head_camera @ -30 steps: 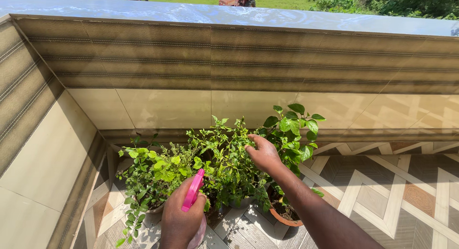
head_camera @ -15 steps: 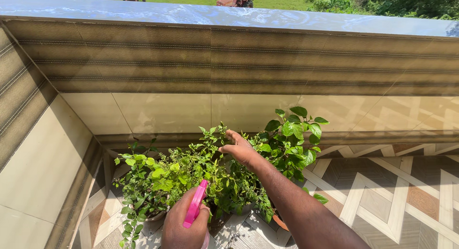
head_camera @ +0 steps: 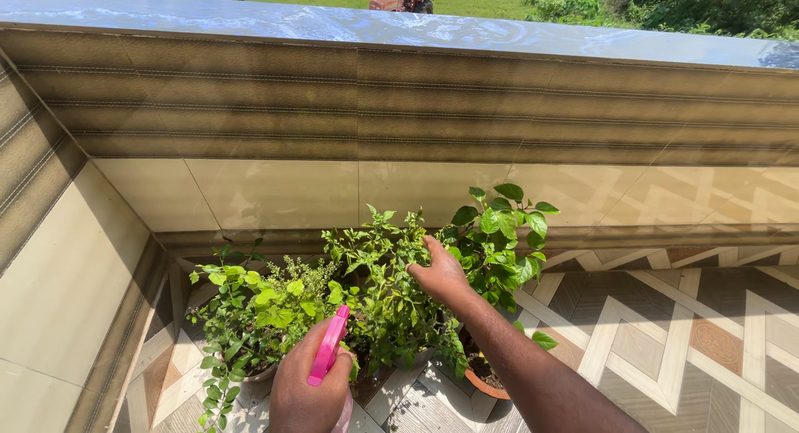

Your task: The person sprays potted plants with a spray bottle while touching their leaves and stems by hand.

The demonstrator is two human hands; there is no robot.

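My left hand [head_camera: 304,391] grips a pink spray bottle [head_camera: 327,358] at the bottom of the view, its nozzle toward the potted plants. My right hand [head_camera: 439,274] reaches forward into the leaves of the middle plant [head_camera: 383,291], fingers spread and touching the foliage. A bushy small-leaved plant [head_camera: 250,316] stands to the left. A broader-leaved plant [head_camera: 503,233] grows in a terracotta pot [head_camera: 483,385] to the right. The pots of the left and middle plants are mostly hidden by leaves.
The plants sit in the corner of a tiled balcony floor [head_camera: 682,341]. A tiled parapet wall [head_camera: 399,108] rises behind and at the left, topped by a glossy ledge [head_camera: 416,29]. Grass and farm vehicles show beyond.
My right hand moved left across the foliage, then back right and slightly down onto the middle plant. The left hand with the bottle stayed nearly in place.
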